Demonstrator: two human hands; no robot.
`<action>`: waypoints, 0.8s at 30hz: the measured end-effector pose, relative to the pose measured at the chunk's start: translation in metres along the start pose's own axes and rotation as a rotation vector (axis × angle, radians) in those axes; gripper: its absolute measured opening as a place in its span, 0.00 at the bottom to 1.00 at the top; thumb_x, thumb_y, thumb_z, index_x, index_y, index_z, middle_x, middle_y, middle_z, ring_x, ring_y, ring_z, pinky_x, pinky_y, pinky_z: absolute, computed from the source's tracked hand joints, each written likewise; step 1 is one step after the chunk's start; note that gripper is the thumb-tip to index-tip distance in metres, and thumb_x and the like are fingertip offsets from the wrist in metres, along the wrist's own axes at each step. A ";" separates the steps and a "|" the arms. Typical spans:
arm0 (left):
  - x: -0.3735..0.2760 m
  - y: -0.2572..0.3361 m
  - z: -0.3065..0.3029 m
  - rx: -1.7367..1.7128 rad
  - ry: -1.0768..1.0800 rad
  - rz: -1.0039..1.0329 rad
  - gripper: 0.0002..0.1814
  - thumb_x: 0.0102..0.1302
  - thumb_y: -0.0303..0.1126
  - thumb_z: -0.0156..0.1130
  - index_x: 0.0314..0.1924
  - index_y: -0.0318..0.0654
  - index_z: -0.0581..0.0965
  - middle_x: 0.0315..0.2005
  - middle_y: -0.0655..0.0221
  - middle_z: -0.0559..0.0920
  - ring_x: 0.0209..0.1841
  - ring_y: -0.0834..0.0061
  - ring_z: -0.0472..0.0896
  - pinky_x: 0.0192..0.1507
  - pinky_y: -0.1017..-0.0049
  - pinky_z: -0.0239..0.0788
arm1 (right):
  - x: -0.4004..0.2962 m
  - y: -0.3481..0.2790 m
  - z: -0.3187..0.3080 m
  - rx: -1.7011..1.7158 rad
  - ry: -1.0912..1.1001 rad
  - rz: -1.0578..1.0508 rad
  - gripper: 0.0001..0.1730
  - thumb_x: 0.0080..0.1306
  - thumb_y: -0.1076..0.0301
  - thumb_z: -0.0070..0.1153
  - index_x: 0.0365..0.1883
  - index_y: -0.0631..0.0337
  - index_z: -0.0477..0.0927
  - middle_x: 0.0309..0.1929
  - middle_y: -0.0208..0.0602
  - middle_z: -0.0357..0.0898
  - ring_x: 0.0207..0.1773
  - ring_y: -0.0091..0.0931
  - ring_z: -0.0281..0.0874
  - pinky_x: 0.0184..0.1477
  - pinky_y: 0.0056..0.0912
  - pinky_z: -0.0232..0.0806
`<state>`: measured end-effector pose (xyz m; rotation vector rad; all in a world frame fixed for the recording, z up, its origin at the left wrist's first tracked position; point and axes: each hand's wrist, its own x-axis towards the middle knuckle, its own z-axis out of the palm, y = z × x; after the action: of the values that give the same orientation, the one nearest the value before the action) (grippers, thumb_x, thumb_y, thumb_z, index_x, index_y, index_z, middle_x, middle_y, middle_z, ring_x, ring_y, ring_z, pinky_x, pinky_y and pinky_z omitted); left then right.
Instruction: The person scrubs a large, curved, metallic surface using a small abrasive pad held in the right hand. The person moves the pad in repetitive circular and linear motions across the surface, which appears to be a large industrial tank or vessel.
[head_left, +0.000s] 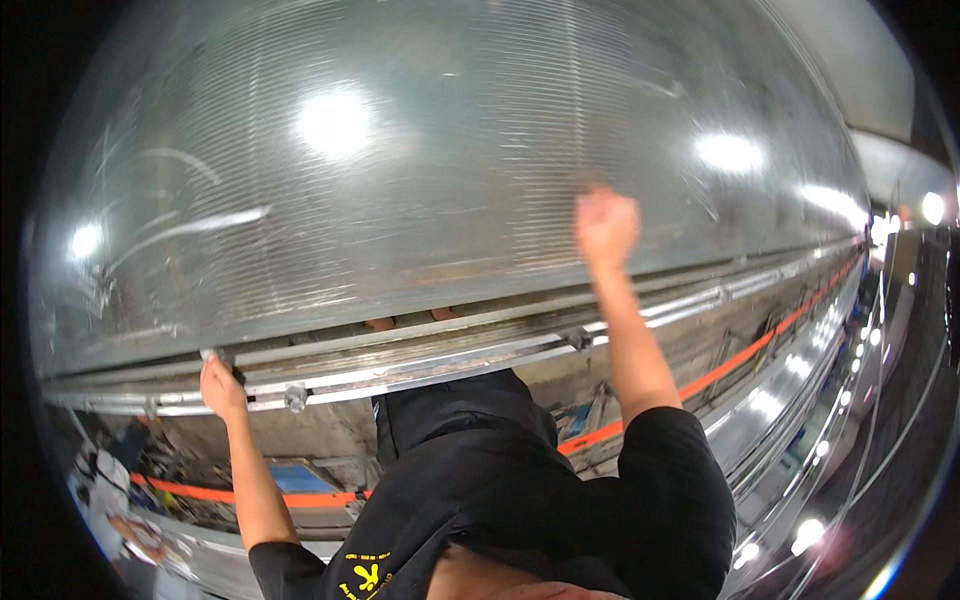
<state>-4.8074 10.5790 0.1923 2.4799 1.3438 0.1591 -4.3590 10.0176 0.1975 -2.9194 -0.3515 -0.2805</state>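
Note:
A wide, shiny sheet-metal surface (420, 187) with fine ridged bands and scratches fills the view before me. My right hand (609, 225) is over its near part, blurred, with the fingers curled; whether it touches the metal or holds anything cannot be told. At the near edge on the left, my left hand (223, 390) is closed around a small pale object whose kind I cannot make out, beside the metal rail (420, 375). Clamp-like metal fittings (296, 397) sit along this rail. A dark gap runs between the sheet and the rail.
Behind me runs an orange beam (600, 436), with a blue item (296, 478) and assorted materials near it. Another person (112, 480) in light clothing is at the lower left. More long metal surfaces (765, 405) and hanging cables lie to the right.

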 end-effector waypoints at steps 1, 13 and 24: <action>0.003 0.003 0.002 0.005 -0.041 0.020 0.32 0.84 0.48 0.44 0.25 0.32 0.78 0.27 0.52 0.81 0.35 0.46 0.79 0.42 0.52 0.68 | 0.026 0.039 -0.002 -0.045 0.015 0.251 0.22 0.74 0.47 0.58 0.53 0.55 0.87 0.49 0.50 0.86 0.53 0.48 0.81 0.54 0.58 0.72; -0.010 0.017 -0.013 0.012 0.002 0.089 0.25 0.80 0.39 0.49 0.23 0.35 0.75 0.24 0.54 0.77 0.33 0.46 0.78 0.40 0.52 0.68 | 0.229 -0.410 0.119 0.277 0.058 -0.220 0.21 0.74 0.47 0.57 0.37 0.53 0.92 0.45 0.45 0.89 0.48 0.41 0.84 0.42 0.49 0.72; -0.009 0.004 -0.011 0.034 -0.023 -0.003 0.25 0.80 0.43 0.52 0.28 0.33 0.81 0.29 0.51 0.83 0.38 0.45 0.81 0.44 0.51 0.71 | 0.085 -0.346 0.081 0.322 -0.097 -0.598 0.15 0.69 0.54 0.59 0.39 0.53 0.91 0.35 0.43 0.86 0.44 0.41 0.84 0.44 0.51 0.77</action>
<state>-4.8125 10.5717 0.2040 2.4993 1.3519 0.1078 -4.3515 10.3833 0.1933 -2.4507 -1.1661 -0.1425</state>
